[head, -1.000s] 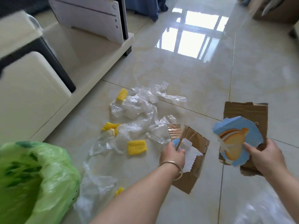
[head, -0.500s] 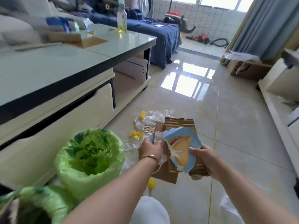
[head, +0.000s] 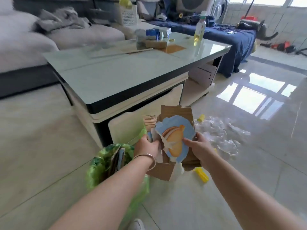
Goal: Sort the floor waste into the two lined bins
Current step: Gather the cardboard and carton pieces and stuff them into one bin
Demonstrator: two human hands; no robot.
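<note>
Both hands hold a bundle of torn cardboard pieces, fronted by a blue printed scrap with an orange picture. My left hand grips the bundle's left edge; my right hand grips its right side. The bundle hangs just right of a green-lined bin, which has cardboard standing in it. A second green liner peeks out behind my left hand. Clear plastic wrap and yellow foam pieces lie on the floor to the right.
A low coffee table with a drawer stands right behind the bins, carrying a bottle and boxes. A grey sofa sits at left, a blue-covered bed at the back. Glossy tiled floor spreads to the right.
Both hands lifted their cardboard pieces off the floor, brought them together into one bundle and carried it left toward the green-lined bin. The view swung up and left.
</note>
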